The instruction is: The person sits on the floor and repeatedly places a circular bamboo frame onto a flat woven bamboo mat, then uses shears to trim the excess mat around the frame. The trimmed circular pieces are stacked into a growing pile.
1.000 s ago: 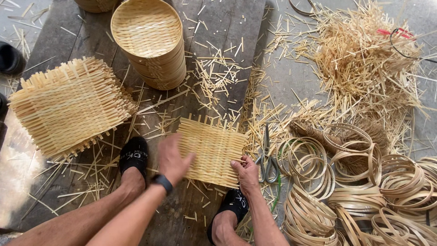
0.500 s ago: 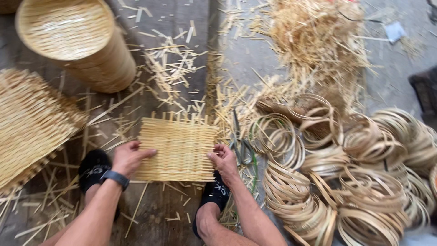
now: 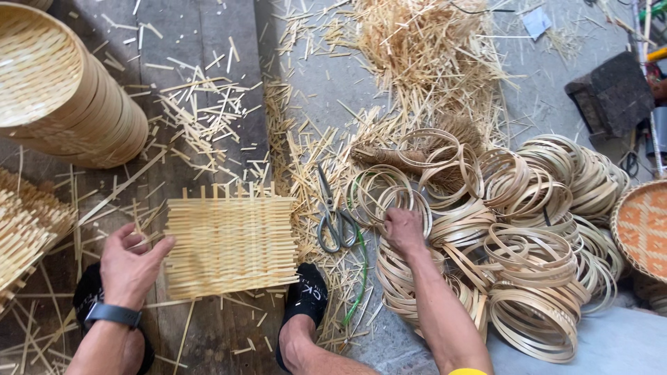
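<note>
Left hand sits at the mat's nine o'clock edge, fingers loosely curled and partly spread, fingertips touching the woven mat without gripping it (a dark watch rides the wrist). The mat lies flat on dark planks, loose strip ends poking out along its twelve o'clock side. Right hand is over at the mat's three o'clock, down in the hoops, fingers bent around a thin hoop at the near edge of the heap; how firmly it is held, I cannot tell. Scissors lie between mat and hoops, blades pointing to twelve o'clock. Two black shoes: one at the mat's five o'clock corner, the other under the left wrist. Ground is half planks, half grey concrete, all strewn with offcuts. A big pile of shavings at twelve o'clock, stacked round baskets at ten o'clock, a stack of mats at nine, an orange-patterned tray at three, a dark block at two.
</note>
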